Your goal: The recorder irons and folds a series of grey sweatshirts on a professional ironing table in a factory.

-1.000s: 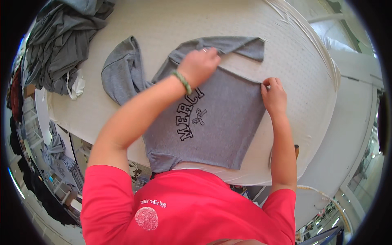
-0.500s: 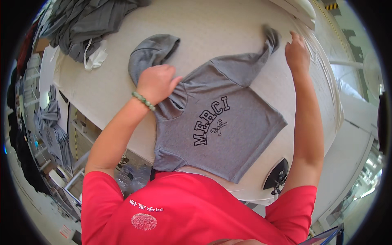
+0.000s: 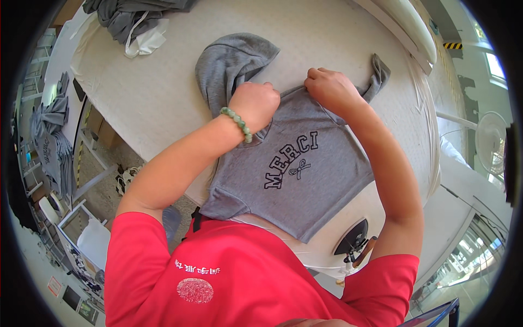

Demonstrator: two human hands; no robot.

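Observation:
A grey hooded sweatshirt (image 3: 294,180) with dark lettering and a small bow outline on its chest lies front up on a pale cloth-covered table. Its hood (image 3: 231,60) spreads toward the far side, and one sleeve (image 3: 377,79) reaches to the far right. My left hand (image 3: 255,103), with a green bead bracelet at the wrist, is closed on the fabric beside the neck opening. Along the shoulder seam my right hand (image 3: 331,90) pinches the upper edge of the sweatshirt. The fingertips of both hands are partly hidden.
An iron (image 3: 353,240) stands at the table's near right edge. Grey garments (image 3: 128,19) are heaped at the far left beside a white cloth piece (image 3: 147,41). More grey garments (image 3: 52,147) hang left of the table (image 3: 125,103). A white fan (image 3: 490,136) is at the right.
My right hand has come left from beyond the sleeve end onto the shoulder edge. My left hand has shifted right and closed on the neck fabric. The hood lies more spread.

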